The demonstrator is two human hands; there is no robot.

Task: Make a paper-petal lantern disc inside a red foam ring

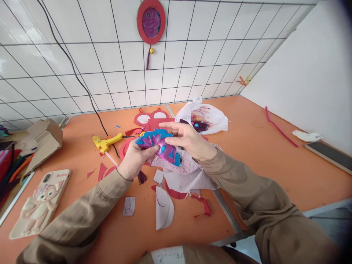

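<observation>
"So, what's in the hands rn?"

"L hand (133, 159) has the flower piece (155, 143), blue w/ a purple flower, thumb pressed on the front, fingers behind. Def. gripping it."

"And R hand (189, 139)?"

"Over the piece's upper R edge, fingers stretched toward 9 o'clock, thumb across the front. Can't tell if it's pinching or just touching."

"Where's the piece, exactly?"

"Mid-view, up off the table (247, 128), between both hands. Call it the clock's centre. A printed white cloth (181, 179) shows below it, abt 5 o'clock."

"OK, what's around it?"

"Glue gun (111, 142) at 9, yellow, w/ a clear glue stick (111, 159) poking out its back. Plastic bag (217, 123) at 2, dark threads (202, 126) showing in its mouth. Red rings (134, 118) w/ white middles at 12, just past the piece."

"Nearer the person?"

"White half-round piece (164, 211) at 6, small white square (129, 206) at 7, red scrap (205, 207) at 5. Dark tassel (142, 178) at 7, just below L hand."

"Further out?"

"Phone (41, 205) at 8, back up, w/ a cartoon animal on the case. Cardboard box (45, 137) at 9, past the gun. Pink stick (280, 126) at 3, well apart. Red oval frame (140, 22) at 12, up on the tiled wall (187, 25), w/ a purple flower inside + a tassel hanging below."
</observation>
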